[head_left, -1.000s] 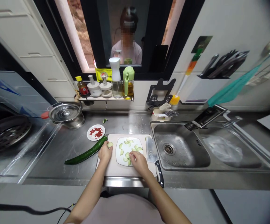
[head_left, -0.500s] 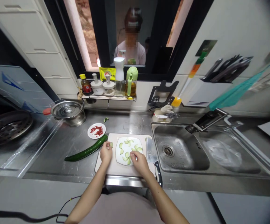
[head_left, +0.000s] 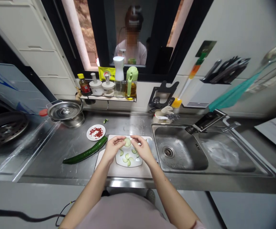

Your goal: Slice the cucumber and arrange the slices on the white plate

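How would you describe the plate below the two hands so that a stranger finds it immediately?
The steel counter, left of the sink, bears a pale cutting board. On it, partly hidden by the left hand and right hand, sits a white plate of pale green slices. Its rounded-square shape sets it apart from the smaller, round plate of red pieces.

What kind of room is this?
It looks like a kitchen: there's a metal sink, a lidded pot, and green slices on a white plate.
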### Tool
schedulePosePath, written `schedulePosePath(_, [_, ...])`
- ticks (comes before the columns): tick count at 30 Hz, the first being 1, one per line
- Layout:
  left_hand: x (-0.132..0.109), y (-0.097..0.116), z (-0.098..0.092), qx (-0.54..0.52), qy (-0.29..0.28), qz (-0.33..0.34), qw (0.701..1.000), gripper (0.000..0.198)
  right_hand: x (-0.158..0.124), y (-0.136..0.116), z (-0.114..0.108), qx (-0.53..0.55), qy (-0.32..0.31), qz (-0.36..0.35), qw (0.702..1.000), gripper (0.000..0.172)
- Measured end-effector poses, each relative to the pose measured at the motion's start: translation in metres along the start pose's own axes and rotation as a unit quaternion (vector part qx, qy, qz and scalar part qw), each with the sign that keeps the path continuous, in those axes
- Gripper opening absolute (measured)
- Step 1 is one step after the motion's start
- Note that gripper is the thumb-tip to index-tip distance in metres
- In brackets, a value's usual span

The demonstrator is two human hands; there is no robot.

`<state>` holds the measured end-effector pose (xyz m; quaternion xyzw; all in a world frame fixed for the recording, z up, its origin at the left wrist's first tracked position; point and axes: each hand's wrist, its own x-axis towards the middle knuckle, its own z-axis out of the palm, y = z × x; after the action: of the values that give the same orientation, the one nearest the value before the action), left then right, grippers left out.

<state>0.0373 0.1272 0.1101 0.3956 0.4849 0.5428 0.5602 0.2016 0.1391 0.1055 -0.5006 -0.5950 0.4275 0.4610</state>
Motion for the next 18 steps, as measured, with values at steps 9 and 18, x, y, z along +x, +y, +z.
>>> schedulePosePath(9, [-0.006, -0.002, 0.006, 0.010, 0.014, -0.045, 0.999, 0.048, 0.002, -0.007, 0.003, 0.013, -0.018, -0.015, 1.000, 0.024])
schedulePosePath(18, [-0.009, 0.006, 0.013, -0.068, -0.038, -0.169, 0.982, 0.062, 0.000, -0.007, 0.000, 0.012, -0.029, -0.037, 0.999, 0.024])
